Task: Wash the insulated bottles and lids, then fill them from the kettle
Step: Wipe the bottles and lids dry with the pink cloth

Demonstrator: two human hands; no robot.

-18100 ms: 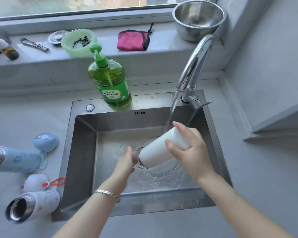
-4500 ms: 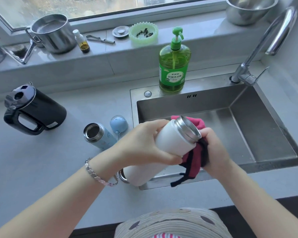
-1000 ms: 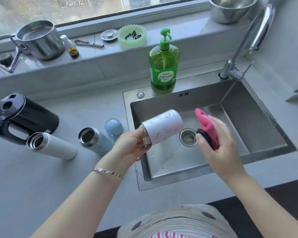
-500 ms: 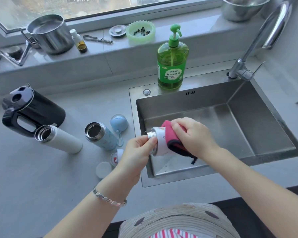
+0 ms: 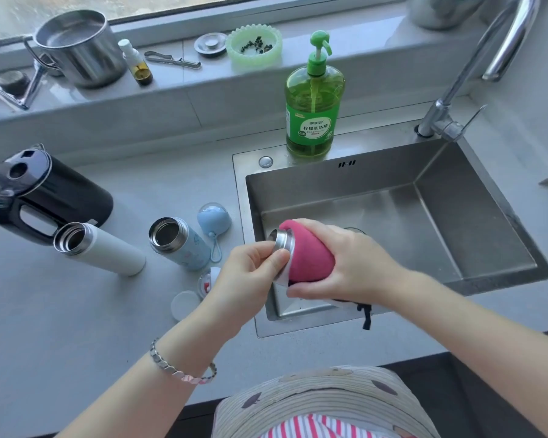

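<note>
the left hand point(image 5: 253, 273) pinches the steel neck of a small bottle point(image 5: 281, 242) between thumb and curled fingers, holding it above the near left corner of the sink point(image 5: 329, 188). the right hand point(image 5: 351, 267) grips a pink cloth point(image 5: 307, 254) wrapped round the bottle's body, fingers and thumb curled over it so that nearly all of the body is hidden; a black cord from the cloth hangs below the wrist. the bottle lies roughly level, its open mouth turned left and away from the person. on the grey counter point(image 5: 60, 311) left of the sink 2 more bottles stand with open mouths: a white bottle point(image 5: 102, 248) just beside the black kettle point(image 5: 54, 194), and a pale blue bottle point(image 5: 181, 245) nearer the sink. a blue lid point(image 5: 214, 219) with a loop lies beside the blue bottle, and a white lid point(image 5: 184, 305) and a lid with a red strap point(image 5: 208, 281) lie near the left wrist, partly hidden by it. a green soap bottle point(image 5: 314, 105) stands on the sink's back rim, with the tap point(image 5: 475, 67) at the right corner. a bracelet point(image 5: 181, 371) circles the left wrist.
</note>
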